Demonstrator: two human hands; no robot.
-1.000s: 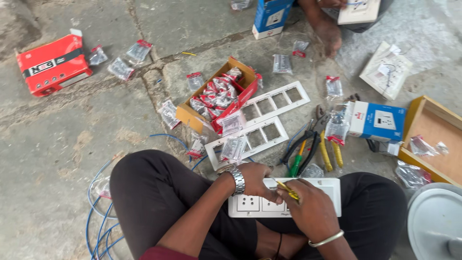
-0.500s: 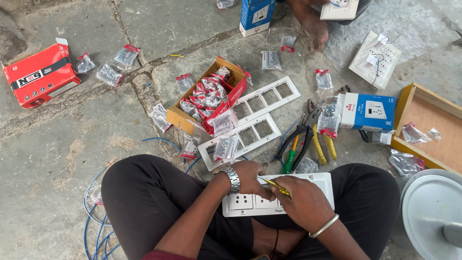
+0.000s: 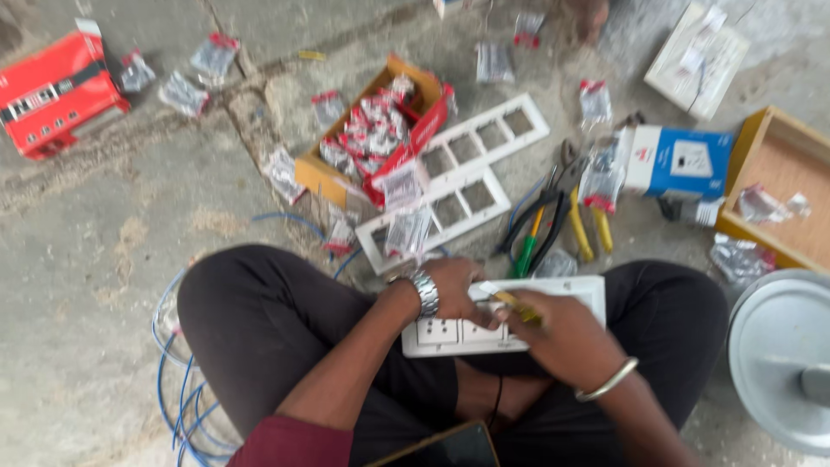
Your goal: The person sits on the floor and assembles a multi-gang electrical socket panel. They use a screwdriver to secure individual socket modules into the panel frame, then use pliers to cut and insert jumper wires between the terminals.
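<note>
Switch plate amid packets (pliers beside)

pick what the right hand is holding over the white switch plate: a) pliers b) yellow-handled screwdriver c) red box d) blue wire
b: the right hand grips a thin yellow-handled screwdriver over the white switch plate, which the left hand steadies on the lap.

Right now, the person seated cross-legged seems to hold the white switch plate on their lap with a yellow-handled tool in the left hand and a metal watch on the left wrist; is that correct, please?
Not quite: the head view shows the yellow-handled tool in the right hand. The left hand, with the metal watch on its wrist, steadies the white switch plate on the lap.
</note>
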